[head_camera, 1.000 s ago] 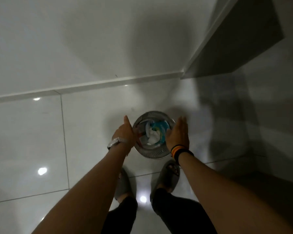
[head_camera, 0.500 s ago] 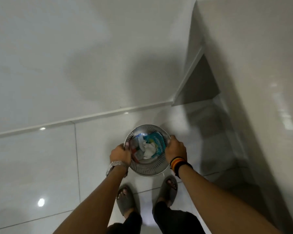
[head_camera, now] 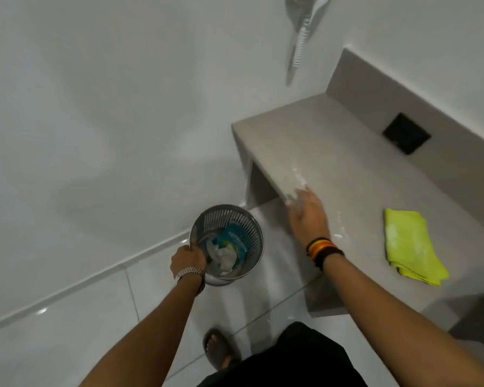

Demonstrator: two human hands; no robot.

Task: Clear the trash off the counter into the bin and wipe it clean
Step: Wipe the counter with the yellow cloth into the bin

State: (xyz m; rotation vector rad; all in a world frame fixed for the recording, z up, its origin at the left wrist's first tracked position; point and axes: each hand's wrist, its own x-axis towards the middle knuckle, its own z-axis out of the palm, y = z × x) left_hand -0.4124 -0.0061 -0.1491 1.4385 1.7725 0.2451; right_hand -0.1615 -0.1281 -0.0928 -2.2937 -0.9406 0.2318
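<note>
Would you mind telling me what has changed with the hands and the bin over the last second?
The right hand let go of the bin and moved right to the counter edge, fingers spread. The left hand closed on the rim and still holds it. The trash remains inside the bin.

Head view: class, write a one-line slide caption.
Left hand grips the bin rim while right hand sweeps the counter edge; yellow cloth waits.

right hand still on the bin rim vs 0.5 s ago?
No. The right hand has left the bin and moved right, now flat at the counter edge; the left hand alone grips the rim.
</note>
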